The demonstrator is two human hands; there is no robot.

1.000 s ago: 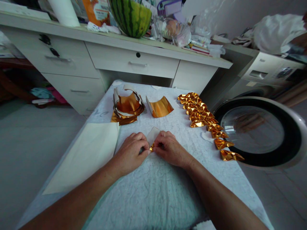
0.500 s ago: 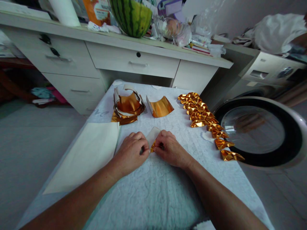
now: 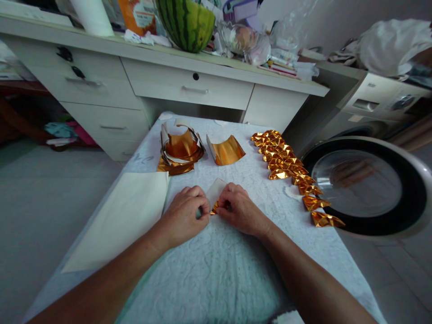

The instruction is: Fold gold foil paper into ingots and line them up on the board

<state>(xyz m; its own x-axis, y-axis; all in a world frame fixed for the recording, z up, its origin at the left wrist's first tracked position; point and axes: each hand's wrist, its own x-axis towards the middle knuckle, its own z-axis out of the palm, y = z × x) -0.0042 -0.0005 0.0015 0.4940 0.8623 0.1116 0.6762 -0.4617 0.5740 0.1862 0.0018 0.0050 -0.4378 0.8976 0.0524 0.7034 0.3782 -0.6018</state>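
Observation:
Between my hands, near the middle of the cloth-covered table, lies a small sheet of gold-and-white paper [image 3: 216, 190], partly folded so that gold shows at its near end. My left hand [image 3: 189, 211] pinches the sheet's left edge with curled fingers. Thumb and fingers of my right hand [image 3: 238, 208] are closed on its gold part at the right. Beyond them a curved gold sheet [image 3: 227, 150] lies alone, and a curled stack of gold sheets [image 3: 182, 146] stands to its left. Folded gold pieces [image 3: 285, 157] run in rows down the right side.
A large cream paper sheet [image 3: 121, 220] covers the table's left part. Behind stands a white drawer desk [image 3: 189, 83] bearing a cut watermelon [image 3: 187, 22], a white roll and plastic bags. At the right, an open washing machine door [image 3: 364, 184] adjoins the table edge.
Both hands stay nearly in place on the small sheet. My left fingertips have shifted very slightly, and the gold fold between the hands looks a little flatter.

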